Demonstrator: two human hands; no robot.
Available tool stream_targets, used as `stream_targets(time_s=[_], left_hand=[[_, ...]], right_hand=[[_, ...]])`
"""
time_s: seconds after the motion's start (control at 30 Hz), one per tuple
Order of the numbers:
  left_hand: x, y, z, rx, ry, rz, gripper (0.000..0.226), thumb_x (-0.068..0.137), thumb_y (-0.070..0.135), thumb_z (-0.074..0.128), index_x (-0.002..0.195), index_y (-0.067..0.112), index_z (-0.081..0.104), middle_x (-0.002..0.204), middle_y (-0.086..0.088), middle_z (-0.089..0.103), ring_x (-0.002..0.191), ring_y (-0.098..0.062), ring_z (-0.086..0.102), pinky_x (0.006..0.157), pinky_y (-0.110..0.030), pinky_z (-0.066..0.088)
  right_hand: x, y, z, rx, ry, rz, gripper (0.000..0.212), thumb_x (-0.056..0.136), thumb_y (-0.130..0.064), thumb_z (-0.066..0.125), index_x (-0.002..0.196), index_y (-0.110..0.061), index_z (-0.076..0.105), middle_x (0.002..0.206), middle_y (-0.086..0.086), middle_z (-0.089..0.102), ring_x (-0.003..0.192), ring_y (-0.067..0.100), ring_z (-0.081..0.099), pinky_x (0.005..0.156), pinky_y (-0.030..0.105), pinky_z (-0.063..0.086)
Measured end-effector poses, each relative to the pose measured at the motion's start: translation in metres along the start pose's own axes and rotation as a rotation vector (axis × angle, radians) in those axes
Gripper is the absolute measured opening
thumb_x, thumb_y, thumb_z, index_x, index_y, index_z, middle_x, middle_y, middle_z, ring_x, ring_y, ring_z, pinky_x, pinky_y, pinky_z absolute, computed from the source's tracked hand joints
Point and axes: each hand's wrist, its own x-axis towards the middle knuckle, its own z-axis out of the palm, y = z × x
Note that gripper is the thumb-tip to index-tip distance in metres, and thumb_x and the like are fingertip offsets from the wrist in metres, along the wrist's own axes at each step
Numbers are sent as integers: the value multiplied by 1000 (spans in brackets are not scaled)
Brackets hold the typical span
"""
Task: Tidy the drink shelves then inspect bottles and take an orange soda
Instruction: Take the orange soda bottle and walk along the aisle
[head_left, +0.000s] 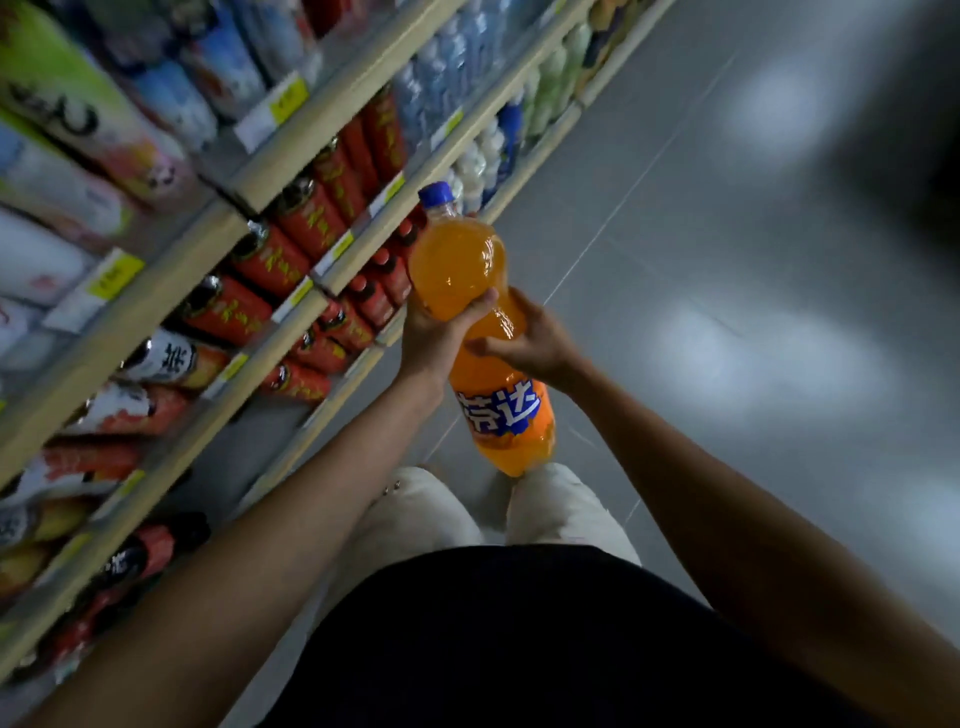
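Both arms reach forward at waist height, and each hand has a firm grip on the orange soda bottle (460, 265): the left hand (434, 340) wraps its narrow middle from the shelf side, the right hand (535, 340) cups it from the aisle side. The bottle tilts, blue cap (435, 195) away, label toward the body, clear of the shelves (332, 270) just beside it. Red bottles (306, 213) fill those shelves. Grey tiled floor (727, 260) lies open on the right.
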Motion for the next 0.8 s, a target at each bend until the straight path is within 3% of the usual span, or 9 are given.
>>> stream_targets(time_s=[0.2,0.37,0.43,0.57,0.67,0.8], left_hand=[[12,69,56,128,-191,137,94,57,61,73,137,24,42,126,-1,58,114,-21,55,97,-44,45],[33,105,135,166,-263,207,80,70,48,75,137,29,35,112,9,53,105,-15,53,86,-36,44],[42,122,173,179,-292,229,72,70,49,75,130,34,38,109,11,55,100,-12,53,84,-35,46],[55,150,250,164,-321,215,78,68,48,76,135,26,42,123,0,58,112,-21,55,93,-43,46],[63,175,306,136,-312,200,84,62,52,76,134,25,43,122,-1,58,111,-22,55,97,-49,45],[80,209,373,115,-315,235,98,51,60,73,137,24,41,124,-2,58,111,-20,55,97,-49,46]], right_hand=[[-8,-15,-66,116,221,-96,82,73,-39,77,141,-18,36,131,8,55,114,24,57,93,46,51],[-4,-10,-146,176,319,-130,86,64,-49,76,137,-22,39,112,-9,58,89,-2,60,66,13,51],[0,-4,-185,193,352,-137,89,60,-53,76,136,-23,39,106,-16,58,85,-7,60,61,9,50],[9,9,-270,185,367,-134,84,66,-47,78,137,-24,38,98,-27,52,80,-12,57,56,4,46],[17,14,-333,163,361,-134,82,71,-43,77,139,-23,36,104,-22,52,83,-8,55,57,6,46],[36,14,-412,121,359,-172,84,71,-42,77,140,-20,35,126,0,55,103,10,58,77,22,51]])
